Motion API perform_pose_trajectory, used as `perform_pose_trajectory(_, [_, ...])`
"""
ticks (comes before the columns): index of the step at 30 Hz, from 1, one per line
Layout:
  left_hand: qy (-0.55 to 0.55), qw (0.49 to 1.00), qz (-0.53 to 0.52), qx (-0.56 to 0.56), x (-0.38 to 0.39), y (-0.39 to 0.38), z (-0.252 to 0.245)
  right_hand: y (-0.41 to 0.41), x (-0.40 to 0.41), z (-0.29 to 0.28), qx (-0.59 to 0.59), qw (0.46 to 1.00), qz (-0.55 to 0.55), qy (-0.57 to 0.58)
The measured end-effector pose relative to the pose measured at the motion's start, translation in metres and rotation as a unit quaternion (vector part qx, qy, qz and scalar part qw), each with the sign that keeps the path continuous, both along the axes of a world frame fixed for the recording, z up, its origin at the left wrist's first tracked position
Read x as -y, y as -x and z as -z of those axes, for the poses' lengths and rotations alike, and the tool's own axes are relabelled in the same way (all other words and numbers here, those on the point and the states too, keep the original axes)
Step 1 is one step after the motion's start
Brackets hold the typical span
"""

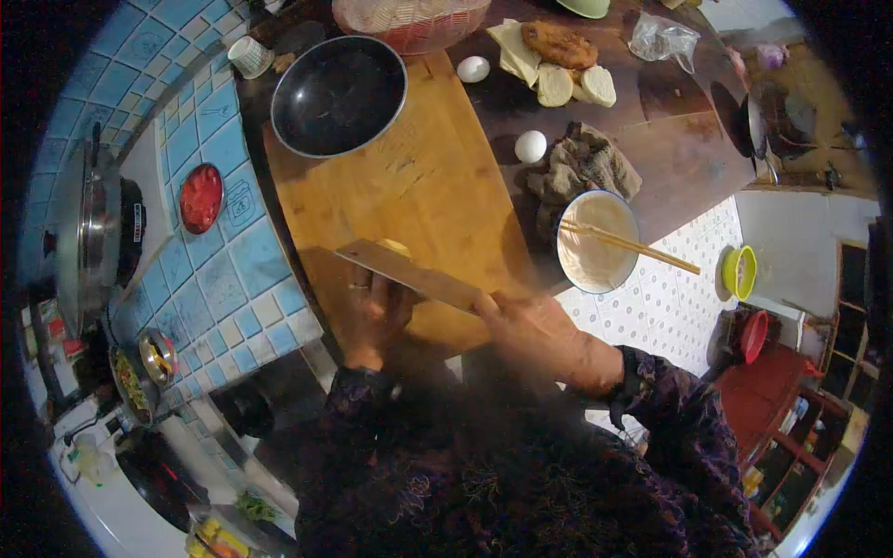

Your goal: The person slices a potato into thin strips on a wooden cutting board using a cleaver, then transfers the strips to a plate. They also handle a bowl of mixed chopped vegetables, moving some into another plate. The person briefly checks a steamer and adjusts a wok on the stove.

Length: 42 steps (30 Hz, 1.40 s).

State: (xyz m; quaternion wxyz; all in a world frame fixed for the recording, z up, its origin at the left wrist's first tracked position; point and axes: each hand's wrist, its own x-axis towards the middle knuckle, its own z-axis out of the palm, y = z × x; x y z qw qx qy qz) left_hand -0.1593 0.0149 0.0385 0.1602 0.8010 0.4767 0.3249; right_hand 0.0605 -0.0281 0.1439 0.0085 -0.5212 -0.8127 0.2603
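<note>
My right hand [537,335] grips the handle end of a kitchen cleaver [411,276], its blade stretching left across the near part of a wooden cutting board [391,181]. Just this side of the blade, my left hand [377,307] has its fingers bent, with the tips against or under the steel. A pale yellow piece of food [394,247] shows past the blade's far edge. The blade hides the rest of it, so whether my left fingers grip it is unclear. A dark round pan [340,96] rests on the board's far left corner.
Right of the board are two eggs [530,146], a crumpled brown cloth [586,164] and a white bowl [593,258] with chopsticks across it. Bread slices [555,85] lie farther back. Left, a dish of red food [202,199] stands on blue tiles near a lidded pot [94,223].
</note>
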Motion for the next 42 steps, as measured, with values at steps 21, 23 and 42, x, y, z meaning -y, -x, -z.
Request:
perform_pose_trajectory(21, [-0.019,1.000,0.004,-0.024,0.002,0.003,0.000,0.011,-0.008,-0.001,-0.050,0.995,-0.025,-0.080])
perform_pose_trajectory(23, [-0.001,1.000,0.008,-0.014,0.000,0.005,0.003,0.010,-0.008,-0.004,-0.036,0.998,-0.027,-0.041])
perform_pose_trajectory(42, [0.270,0.938,-0.101,0.193,0.002,0.003,0.006,0.017,-0.020,0.020,-0.016,0.998,-0.037,-0.057])
